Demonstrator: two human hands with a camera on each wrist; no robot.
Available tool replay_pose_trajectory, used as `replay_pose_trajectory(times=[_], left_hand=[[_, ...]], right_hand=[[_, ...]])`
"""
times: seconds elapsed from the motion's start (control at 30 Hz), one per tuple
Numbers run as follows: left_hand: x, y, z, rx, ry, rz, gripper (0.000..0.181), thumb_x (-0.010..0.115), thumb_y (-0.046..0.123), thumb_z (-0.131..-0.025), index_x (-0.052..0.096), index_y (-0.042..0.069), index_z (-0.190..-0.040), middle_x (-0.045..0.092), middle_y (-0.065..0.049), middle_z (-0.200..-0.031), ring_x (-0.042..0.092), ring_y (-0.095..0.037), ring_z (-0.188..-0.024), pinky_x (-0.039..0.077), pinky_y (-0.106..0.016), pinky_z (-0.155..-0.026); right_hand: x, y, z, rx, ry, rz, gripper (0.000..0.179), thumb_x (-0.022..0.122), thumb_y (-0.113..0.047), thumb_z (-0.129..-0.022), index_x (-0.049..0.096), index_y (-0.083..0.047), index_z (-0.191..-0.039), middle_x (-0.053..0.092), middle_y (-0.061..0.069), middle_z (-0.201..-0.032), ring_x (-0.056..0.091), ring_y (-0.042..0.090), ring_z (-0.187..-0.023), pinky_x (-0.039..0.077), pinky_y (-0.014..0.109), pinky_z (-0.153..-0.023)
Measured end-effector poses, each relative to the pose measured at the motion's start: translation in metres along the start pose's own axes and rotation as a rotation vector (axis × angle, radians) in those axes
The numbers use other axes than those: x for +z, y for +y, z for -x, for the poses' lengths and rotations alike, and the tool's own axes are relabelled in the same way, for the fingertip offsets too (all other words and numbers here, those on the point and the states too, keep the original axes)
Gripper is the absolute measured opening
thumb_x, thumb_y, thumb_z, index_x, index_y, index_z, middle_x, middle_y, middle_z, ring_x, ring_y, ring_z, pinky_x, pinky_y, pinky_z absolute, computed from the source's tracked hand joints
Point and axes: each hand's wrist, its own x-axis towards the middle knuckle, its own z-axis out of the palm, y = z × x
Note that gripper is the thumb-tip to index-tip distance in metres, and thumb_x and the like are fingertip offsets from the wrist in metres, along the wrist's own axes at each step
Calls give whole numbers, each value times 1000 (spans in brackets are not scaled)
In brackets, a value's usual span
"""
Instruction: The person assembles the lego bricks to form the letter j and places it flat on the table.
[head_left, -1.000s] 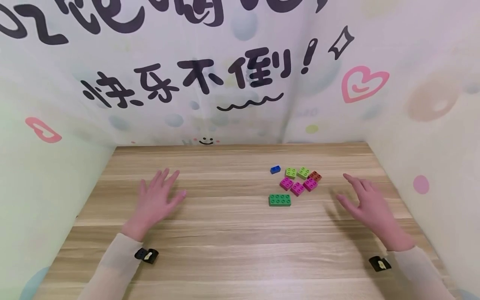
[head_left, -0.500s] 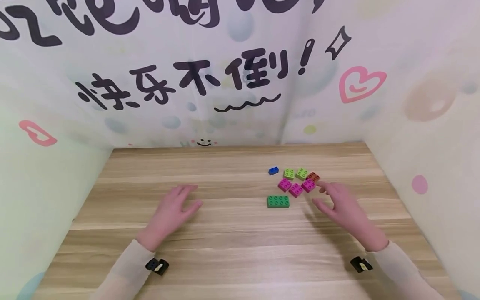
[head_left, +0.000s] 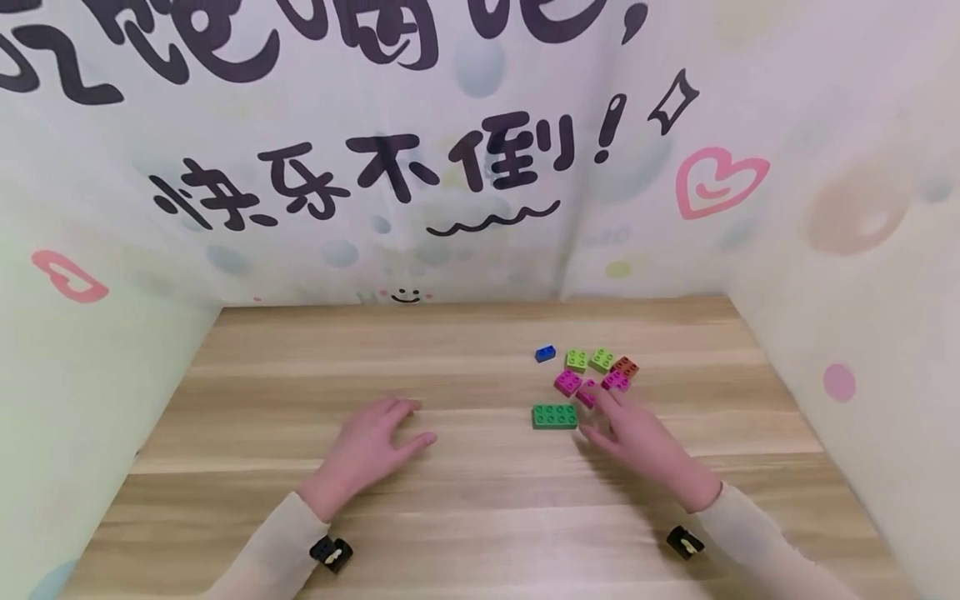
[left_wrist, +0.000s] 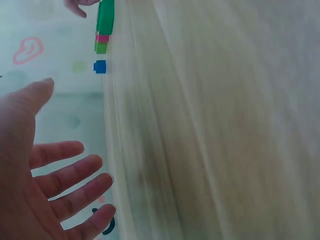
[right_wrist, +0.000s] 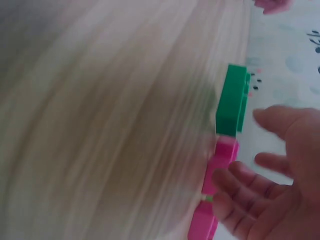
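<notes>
My right hand (head_left: 641, 437) hovers at the toy building bricks, fingers spread and relaxed, holding nothing. Its thumb is by the right end of a green eight-stud brick (head_left: 555, 417), and its forefinger partly covers a magenta brick (head_left: 587, 396). In the right wrist view, the green brick (right_wrist: 231, 102) stands beside the thumb, while the fingers overlap the magenta bricks (right_wrist: 220, 162). Two more magenta bricks (head_left: 567, 382) flank the covered one. Over the left half of the table, my left hand (head_left: 367, 446) is held with loosely bent fingers around nothing; its palm (left_wrist: 20, 185) shows in the left wrist view.
Behind the magenta bricks lie two lime bricks (head_left: 576, 360), an orange-brown brick (head_left: 626, 367) and a small blue brick (head_left: 545, 353). The wood-grain table (head_left: 480, 483) meets a printed curtain (head_left: 480, 258) at the back and pale walls on both sides.
My right hand has moved left from the table's right side to the bricks. The left hand has come inward and nearer, its fingers less spread. The bricks keep their arrangement.
</notes>
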Motion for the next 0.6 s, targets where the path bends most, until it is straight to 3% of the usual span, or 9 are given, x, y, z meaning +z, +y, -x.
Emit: replay_pose_trajectory(times=[0.13, 0.27, 0.4, 0.6], left_hand=[[2, 4, -1, 11, -22, -19, 58, 68, 56, -96, 70, 9, -129, 70, -13, -130, 65, -36, -120, 50, -55, -103], [7, 6, 1, 29, -32, -34, 55, 71, 56, -93, 72, 11, -125, 71, -11, -126, 66, -33, -118, 53, -53, -98], [10, 9, -1, 44, -50, -37, 56, 73, 56, -91, 72, 10, -125, 71, -12, -126, 66, -34, -118, 53, -54, -97], [10, 13, -1, 28, -74, -22, 58, 73, 56, -91, 71, 10, -127, 69, -14, -130, 64, -35, -121, 52, -55, -99]], right_hand=[[5, -7, -4, 32, -50, -21, 47, 78, -22, -94, 57, -5, -133, 63, 1, -95, 56, 3, -71, 52, 21, -62], [10, -13, -5, 17, -41, 2, 54, 80, -21, -92, 57, -4, -138, 59, 1, -96, 50, 3, -70, 50, 21, -61], [9, -15, -10, 25, -53, 38, 64, 80, -22, -92, 54, -2, -147, 62, 4, -101, 52, 5, -74, 52, 24, -64], [9, -18, -15, 67, -100, 33, 51, 79, -21, -93, 61, -1, -137, 66, 6, -109, 59, 10, -84, 57, 31, -72]])
